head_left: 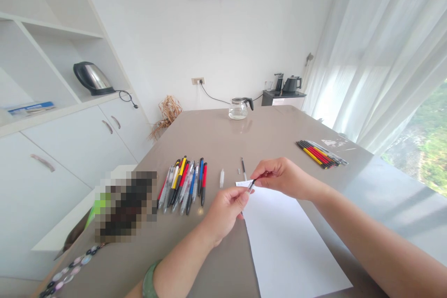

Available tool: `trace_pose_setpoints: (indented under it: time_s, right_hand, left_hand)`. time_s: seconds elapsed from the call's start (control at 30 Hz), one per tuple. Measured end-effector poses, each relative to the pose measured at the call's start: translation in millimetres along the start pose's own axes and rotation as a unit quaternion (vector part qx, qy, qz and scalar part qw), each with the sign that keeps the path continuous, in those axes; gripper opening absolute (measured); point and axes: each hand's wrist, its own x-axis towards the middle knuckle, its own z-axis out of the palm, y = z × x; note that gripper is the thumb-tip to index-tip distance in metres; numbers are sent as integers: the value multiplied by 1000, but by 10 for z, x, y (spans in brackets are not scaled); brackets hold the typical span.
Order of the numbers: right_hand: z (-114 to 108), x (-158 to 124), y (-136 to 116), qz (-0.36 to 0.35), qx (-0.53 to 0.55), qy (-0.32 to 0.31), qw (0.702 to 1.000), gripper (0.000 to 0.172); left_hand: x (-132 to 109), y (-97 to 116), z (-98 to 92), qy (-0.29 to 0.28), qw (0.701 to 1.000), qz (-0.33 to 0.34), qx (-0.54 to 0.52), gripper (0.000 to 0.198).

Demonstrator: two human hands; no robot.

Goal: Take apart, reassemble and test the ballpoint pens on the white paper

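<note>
My left hand (226, 209) pinches a slim clear pen part (250, 187) over the top of a white sheet of paper (289, 242). The black end of that part is between the thumb and fingers of my right hand (277, 174). Whether the black end is a separate piece I cannot tell. Beyond my hands lie a black-and-clear pen refill (243, 166), a tiny clear piece (239, 171) and a short translucent tube (221, 178). Left of these is a spread of several pens (183, 184) in red, yellow, blue, black and clear.
At the right, several red, yellow, black and clear pens (319, 154) lie in a row near white scraps (335, 142). A glass pot (238, 109) stands at the far edge of the brown table (209, 135). Beads (70, 270) and a pixelated area occupy the left edge.
</note>
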Motion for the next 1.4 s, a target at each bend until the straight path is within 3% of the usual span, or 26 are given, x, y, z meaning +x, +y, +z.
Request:
trace_pose_setpoints:
  time_s: [1.4]
  right_hand:
    - [-7,4,37,18,-13,-32,999,19]
  left_hand:
    - [19,-68,1,4,998,-19,-61,33]
